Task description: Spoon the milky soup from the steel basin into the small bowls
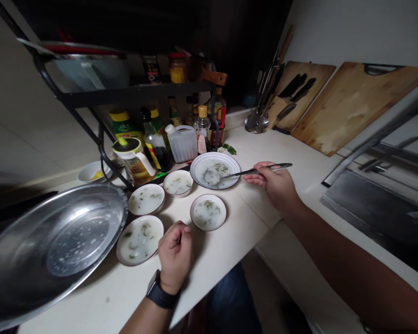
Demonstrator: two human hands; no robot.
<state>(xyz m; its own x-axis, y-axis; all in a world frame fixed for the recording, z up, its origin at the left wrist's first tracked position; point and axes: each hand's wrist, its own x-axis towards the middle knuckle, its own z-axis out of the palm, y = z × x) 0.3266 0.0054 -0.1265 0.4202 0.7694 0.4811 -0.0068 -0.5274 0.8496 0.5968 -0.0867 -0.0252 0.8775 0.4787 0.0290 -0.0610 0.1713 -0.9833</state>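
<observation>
My right hand (270, 183) grips the handle of a metal ladle (245, 172). The ladle's round end sits in the whitish soup with green bits in a striped shallow bowl (237, 161). My left hand (176, 248), with a dark watch at its wrist, is closed in a fist near the counter, with nothing visible in it. Beside the fist stands a bowl of the same soup (139, 241). More filled bowls are close by: one in front of the striped bowl (209, 213), one behind the fist (146, 199) and one by the rack (178, 183).
A large metal basin (17, 236) takes up the left. Behind the bowls, a black rack (135, 93) holds bottles and jars, with an oil jug (134, 160) and a plastic jug (183, 143). Cutting boards (355, 106), a knife block (278, 109) and a sink (365, 195) are right.
</observation>
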